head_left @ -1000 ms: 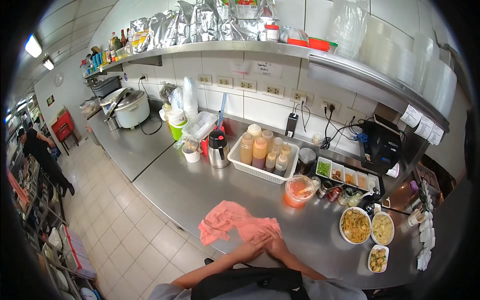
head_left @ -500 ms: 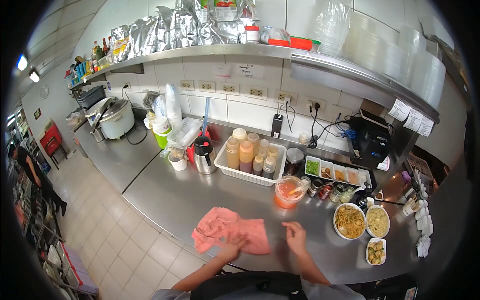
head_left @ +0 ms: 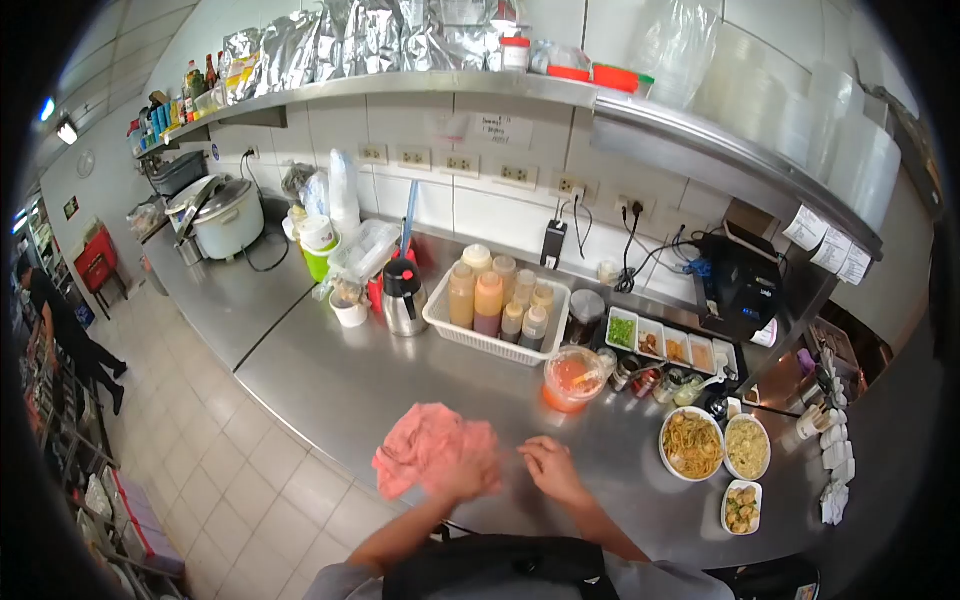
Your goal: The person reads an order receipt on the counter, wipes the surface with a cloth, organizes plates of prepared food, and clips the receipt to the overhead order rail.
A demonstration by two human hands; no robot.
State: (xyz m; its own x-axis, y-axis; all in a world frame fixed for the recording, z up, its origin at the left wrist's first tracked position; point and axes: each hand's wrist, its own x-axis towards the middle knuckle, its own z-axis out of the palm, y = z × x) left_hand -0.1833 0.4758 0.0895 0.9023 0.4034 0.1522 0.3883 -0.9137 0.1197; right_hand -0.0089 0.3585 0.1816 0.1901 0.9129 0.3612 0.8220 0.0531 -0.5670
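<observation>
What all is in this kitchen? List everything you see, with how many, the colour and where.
Counter: one, steel, centre
Cloth: one, pink, front of counter
Basket: one, white, mid-counter
Squeeze bottles: about eight, mixed colours, in basket
Jug: one, silver and black, left of basket
Tub: one, clear with orange-red contents, right of basket
Food dishes: three, white, right
Lidded cooker: at least one, white, far left
Machine: one, black, back right
Pouches: several, silver, on shelf
Paper slips: three, white, shelf edge
Other person: one, dark clothes, left aisle
Smaller items: many, hard to identify
Left hand: one, bare, on cloth
Right hand: one, bare, beside cloth, grip empty
</observation>
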